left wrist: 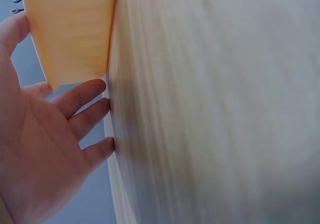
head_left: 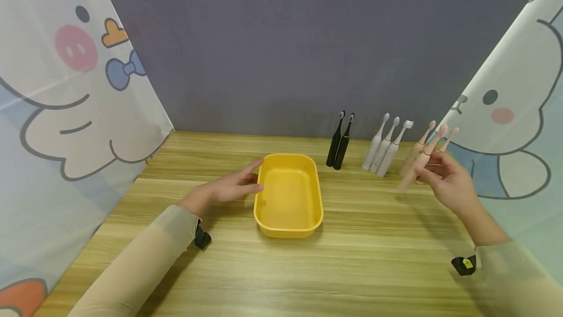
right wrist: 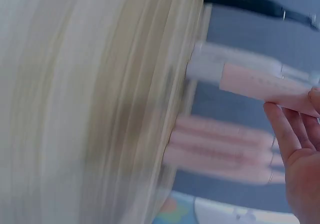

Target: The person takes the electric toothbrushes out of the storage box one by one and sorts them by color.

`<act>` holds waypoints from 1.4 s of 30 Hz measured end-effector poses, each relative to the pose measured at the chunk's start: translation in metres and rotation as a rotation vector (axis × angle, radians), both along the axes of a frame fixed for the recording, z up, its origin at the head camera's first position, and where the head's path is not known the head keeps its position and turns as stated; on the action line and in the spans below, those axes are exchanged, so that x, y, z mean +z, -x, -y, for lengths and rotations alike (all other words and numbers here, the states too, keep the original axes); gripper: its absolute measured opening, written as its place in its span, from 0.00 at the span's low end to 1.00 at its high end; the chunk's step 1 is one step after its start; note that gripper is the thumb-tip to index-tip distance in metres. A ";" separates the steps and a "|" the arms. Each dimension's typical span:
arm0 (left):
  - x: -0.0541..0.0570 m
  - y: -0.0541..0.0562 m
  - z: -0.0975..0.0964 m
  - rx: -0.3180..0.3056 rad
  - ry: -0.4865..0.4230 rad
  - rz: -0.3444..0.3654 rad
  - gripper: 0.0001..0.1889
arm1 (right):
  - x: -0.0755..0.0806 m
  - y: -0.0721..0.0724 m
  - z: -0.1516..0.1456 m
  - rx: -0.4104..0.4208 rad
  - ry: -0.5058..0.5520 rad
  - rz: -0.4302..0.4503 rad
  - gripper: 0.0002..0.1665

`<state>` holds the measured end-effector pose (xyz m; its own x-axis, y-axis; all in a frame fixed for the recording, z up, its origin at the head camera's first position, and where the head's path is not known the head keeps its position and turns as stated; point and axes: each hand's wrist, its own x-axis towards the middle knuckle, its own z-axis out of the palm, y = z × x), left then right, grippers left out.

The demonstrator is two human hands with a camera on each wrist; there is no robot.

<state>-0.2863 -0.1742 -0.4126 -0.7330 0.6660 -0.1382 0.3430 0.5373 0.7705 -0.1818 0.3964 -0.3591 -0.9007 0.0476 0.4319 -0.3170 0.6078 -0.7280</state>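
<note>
My right hand (head_left: 455, 182) pinches a pink electric toothbrush (head_left: 416, 167) by its body, tilted with the brush head up. In the right wrist view, the held toothbrush's flat base (right wrist: 227, 79) points toward the table and stands apart from the other brushes. Behind it, three more pink toothbrushes (right wrist: 220, 151) stand upright side by side, partly covered by my hand in the head view. My left hand (head_left: 230, 186) lies at the left side of a yellow rectangular tub (head_left: 288, 233), thumb and fingertips against its rim and wall. The tub's inside holds nothing.
Three white electric toothbrushes (head_left: 381, 155) stand left of the pink ones. Farther left are two black ones (head_left: 337, 151), behind the tub's right side. A grey panel (head_left: 281, 53) closes off the back of the wooden table (head_left: 352, 263), with cartoon-printed sheets at both sides.
</note>
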 end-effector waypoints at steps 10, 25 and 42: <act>0.001 -0.001 0.000 -0.003 0.003 -0.001 0.50 | -0.007 -0.006 -0.046 -0.162 -0.014 0.053 0.21; 0.002 -0.001 -0.001 -0.002 0.004 0.012 0.50 | -0.018 0.011 -0.071 -0.261 -0.106 0.191 0.39; 0.001 0.000 0.001 0.010 0.003 0.006 0.49 | -0.019 0.021 -0.071 -0.272 -0.120 0.209 0.42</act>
<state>-0.2859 -0.1747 -0.4113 -0.7385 0.6585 -0.1447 0.3329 0.5428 0.7711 -0.2032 0.4672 -0.3784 -0.9314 0.2579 0.2568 0.0162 0.7342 -0.6787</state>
